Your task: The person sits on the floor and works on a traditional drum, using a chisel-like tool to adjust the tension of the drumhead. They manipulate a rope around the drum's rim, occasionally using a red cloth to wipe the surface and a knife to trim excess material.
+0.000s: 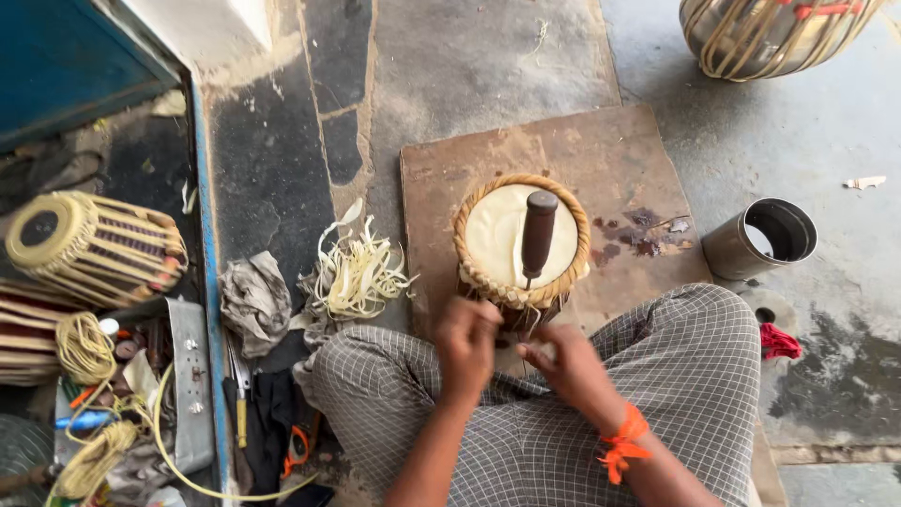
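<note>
Hands: left hand [466, 336] and right hand [561, 361] are curled, pinching lacing at a small drum's [519, 246] near edge; the exact hold is blurred.

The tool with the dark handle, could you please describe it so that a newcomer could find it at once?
Start at the brown board on the floor, where a small drum stands before the person's knees. The tool lies across the drum's pale skin. It alone rests on top; the left hand and right hand work lower, at the drum's side.
</note>
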